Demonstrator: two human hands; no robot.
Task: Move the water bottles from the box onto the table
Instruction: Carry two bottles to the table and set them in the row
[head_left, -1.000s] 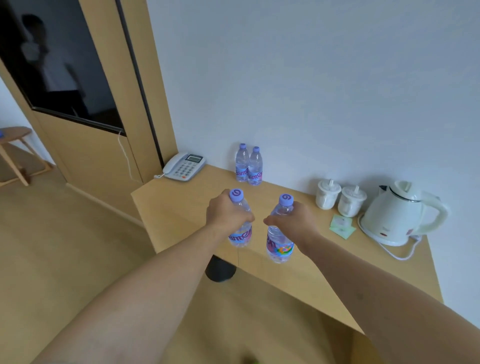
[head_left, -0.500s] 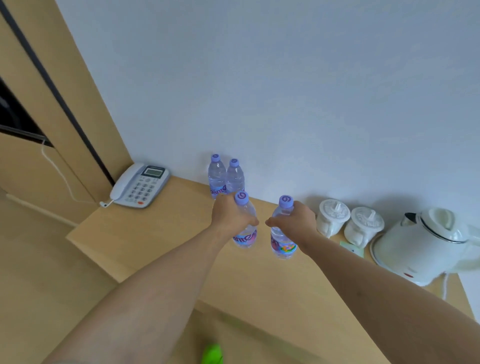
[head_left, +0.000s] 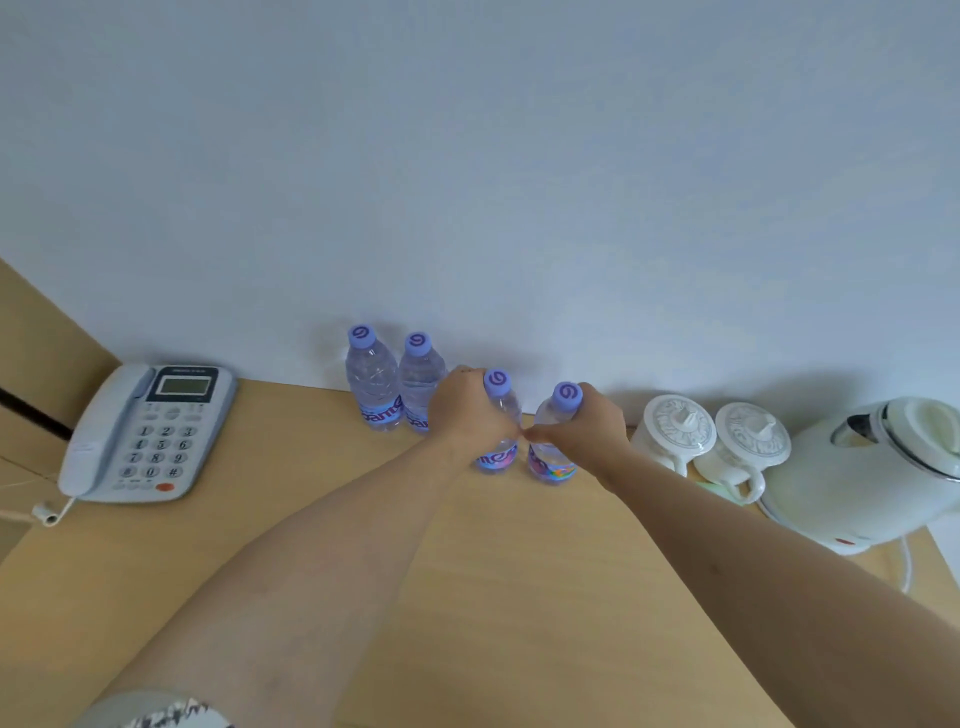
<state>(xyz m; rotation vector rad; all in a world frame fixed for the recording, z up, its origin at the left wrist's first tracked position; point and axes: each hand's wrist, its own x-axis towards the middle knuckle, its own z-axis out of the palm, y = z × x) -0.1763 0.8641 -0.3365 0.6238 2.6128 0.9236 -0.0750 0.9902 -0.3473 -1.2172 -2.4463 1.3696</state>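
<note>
Two clear water bottles with purple caps stand side by side on the wooden table, against the white wall. Just to their right, my left hand grips a third bottle around its upper body, and my right hand grips a fourth bottle. Both held bottles are upright with their bases at the table surface near the wall; whether they touch it I cannot tell. The box is out of view.
A grey desk phone lies at the table's left end. Two white lidded cups and a white electric kettle with its cord stand to the right of my right hand.
Both hands carried their bottles forward over the table to the wall, beside the two standing bottles. My view came closer and tilted down over the table.
</note>
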